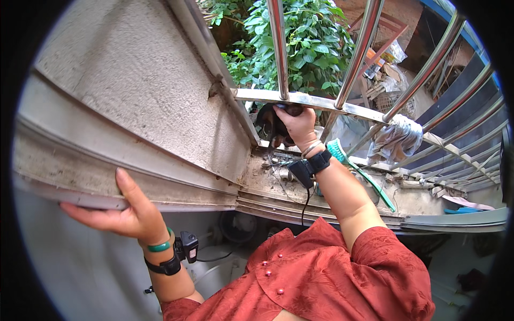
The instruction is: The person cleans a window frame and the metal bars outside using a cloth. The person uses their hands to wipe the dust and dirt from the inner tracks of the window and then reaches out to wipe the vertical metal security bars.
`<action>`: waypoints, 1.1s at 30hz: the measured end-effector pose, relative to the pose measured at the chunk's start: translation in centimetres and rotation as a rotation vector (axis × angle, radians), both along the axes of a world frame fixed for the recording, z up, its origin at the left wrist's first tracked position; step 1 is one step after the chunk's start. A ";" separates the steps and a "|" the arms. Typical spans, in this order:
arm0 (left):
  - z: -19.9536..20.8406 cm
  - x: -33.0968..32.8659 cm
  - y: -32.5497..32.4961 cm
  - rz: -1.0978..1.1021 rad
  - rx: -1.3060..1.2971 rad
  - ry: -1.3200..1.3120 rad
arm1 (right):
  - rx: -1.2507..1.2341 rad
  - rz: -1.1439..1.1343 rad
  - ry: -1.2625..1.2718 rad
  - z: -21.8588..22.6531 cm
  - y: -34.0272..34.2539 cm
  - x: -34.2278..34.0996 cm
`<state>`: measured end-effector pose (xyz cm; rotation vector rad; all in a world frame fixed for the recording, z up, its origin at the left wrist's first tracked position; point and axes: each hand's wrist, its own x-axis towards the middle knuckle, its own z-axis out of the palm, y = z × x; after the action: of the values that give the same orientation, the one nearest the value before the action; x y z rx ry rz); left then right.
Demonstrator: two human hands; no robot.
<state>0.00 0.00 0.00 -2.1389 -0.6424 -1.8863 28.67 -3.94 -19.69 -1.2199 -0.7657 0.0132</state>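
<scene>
My right hand (297, 126) reaches out over the sill to the metal crossbar (348, 108) of the window grille. Its fingers are closed round a dark, cloth-like thing (266, 119) just under the bar; the fingertips are partly hidden and I cannot make out its exact kind. On the left, my left hand (124, 213) grips the edge of the pale window frame (85, 198), thumb on one side and fingers along the other. A green long-handled brush (372, 184) lies slanted on the sill beside my right forearm, bristles toward the grille.
Shiny upright bars (357, 53) rise from the crossbar. A grey wet-looking rag (397, 140) hangs over the grille to the right. The dirty sill (257, 176) has raised window tracks (289, 211). A rough wall (150, 80) stands left; leafy plants (310, 48) grow outside.
</scene>
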 end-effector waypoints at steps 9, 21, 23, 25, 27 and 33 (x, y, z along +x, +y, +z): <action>0.1 0.2 -0.7 0.114 -0.006 0.041 | 0.006 -0.027 0.038 -6.7 0.7 -0.2; -0.1 0.0 -0.3 0.057 0.030 -0.022 | -0.438 -0.093 -0.007 -14.9 -1.1 -0.5; 0.2 0.0 -0.2 0.102 0.047 0.021 | -0.597 -0.135 0.103 -18.1 -1.5 0.3; 0.0 -0.6 -0.2 0.117 0.038 0.027 | -0.577 -0.049 0.179 -17.9 -1.0 0.5; 0.0 -0.3 0.2 0.160 0.087 0.047 | -0.514 -0.023 0.224 -18.2 -0.4 1.3; -0.3 -0.7 0.5 0.153 0.125 0.058 | -0.263 -0.152 -0.107 -5.5 -1.6 -1.0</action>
<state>-0.69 0.48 -0.27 -1.9997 -0.6389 -1.7311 27.67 -5.51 -25.22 -1.5367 -0.7794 -0.0789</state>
